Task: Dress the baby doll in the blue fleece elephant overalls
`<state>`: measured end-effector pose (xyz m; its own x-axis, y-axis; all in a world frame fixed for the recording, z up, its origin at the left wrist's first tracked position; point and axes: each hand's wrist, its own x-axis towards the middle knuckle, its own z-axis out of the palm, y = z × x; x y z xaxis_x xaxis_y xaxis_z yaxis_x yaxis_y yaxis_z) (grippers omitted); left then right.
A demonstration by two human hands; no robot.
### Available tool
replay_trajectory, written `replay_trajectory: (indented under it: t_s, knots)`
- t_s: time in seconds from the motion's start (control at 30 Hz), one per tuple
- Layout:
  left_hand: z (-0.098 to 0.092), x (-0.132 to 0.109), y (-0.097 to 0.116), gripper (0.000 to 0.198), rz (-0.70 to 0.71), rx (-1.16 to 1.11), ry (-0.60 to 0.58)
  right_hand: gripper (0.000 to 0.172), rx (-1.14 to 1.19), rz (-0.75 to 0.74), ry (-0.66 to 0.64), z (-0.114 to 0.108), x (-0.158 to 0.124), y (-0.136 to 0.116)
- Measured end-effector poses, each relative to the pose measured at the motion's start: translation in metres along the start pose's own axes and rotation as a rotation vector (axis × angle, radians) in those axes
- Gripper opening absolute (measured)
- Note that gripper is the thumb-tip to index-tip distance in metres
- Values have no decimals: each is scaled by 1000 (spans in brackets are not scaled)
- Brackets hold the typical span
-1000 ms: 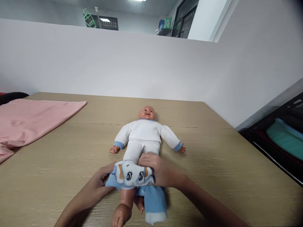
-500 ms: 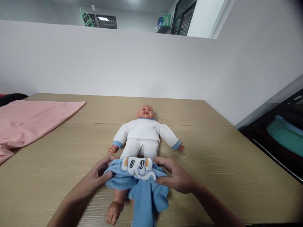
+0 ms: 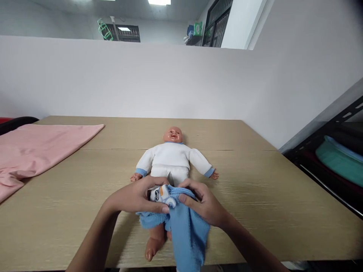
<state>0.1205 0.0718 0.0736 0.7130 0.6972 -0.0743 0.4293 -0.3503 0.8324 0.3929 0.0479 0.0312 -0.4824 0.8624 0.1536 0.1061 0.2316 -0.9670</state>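
A baby doll (image 3: 171,155) in a white top with blue cuffs lies face up on the table, its head away from me. Blue fleece pants (image 3: 188,230) with a white elephant face are bunched over the doll's legs, one leg of the pants hanging down toward me. My left hand (image 3: 141,196) grips the bunched cloth by the elephant patch, thumb in front. On the other side, my right hand (image 3: 200,202) pinches the blue cloth near the waistband. One bare doll foot (image 3: 153,245) sticks out below; the other is mostly hidden by the cloth.
A pink cloth (image 3: 42,151) lies on the left of the wooden table (image 3: 244,196). Behind the table stands a white partition wall (image 3: 141,79). At the right, a black rack (image 3: 309,151) holds a folded green cloth (image 3: 340,160).
My left hand has moved right, toward my right hand, gathering the elephant patch together. The pants have shifted right, and the doll's bare foot has moved right too. The view has tilted slightly up.
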Motion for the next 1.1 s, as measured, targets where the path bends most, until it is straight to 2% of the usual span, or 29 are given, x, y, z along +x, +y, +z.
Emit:
replay_trajectory:
  t_s: [0.07,0.17,0.23,0.33,0.4,0.47,0.53,0.6,0.67,0.73,0.83,0.9,1.0,1.1]
  knots:
    - [1,11,0,43,-57,-11,-30,36,-125,57,5,-10,-3,-13]
    - [4,21,-5,45,-54,-60,-47,36,-286,107,-221,-27,-9,-26]
    - [7,24,-8,51,-18,-143,-147,35,-267,61,-339,-36,-13,-26]
    - [10,28,-11,57,19,-236,-324,37,-90,56,-330,-42,-14,-17]
    - [10,30,-13,54,42,-215,-328,41,17,133,-317,-42,-14,-11]
    - [9,31,-14,45,63,-208,-297,46,67,197,-398,-40,-14,-12]
    - [8,31,-15,32,69,-250,-297,53,5,218,-525,-37,-14,-20]
    - [8,32,-15,26,55,-269,-288,41,-119,198,-615,-33,-15,-30]
    - [8,31,-15,28,50,-220,-272,31,-187,133,-605,-29,-17,-35]
    - [7,31,-17,35,70,-209,-301,29,-110,94,-523,-27,-19,-32]
    - [4,33,-23,57,91,-350,-480,41,72,178,-388,-27,-23,-18]
    - [4,34,-29,59,61,-409,-517,43,164,255,-358,-27,-26,-9]
    - [5,35,-39,55,66,-387,-396,52,296,318,-437,-24,-29,-6]
    - [6,34,-44,57,97,-377,-355,53,349,349,-539,-18,-32,-8]
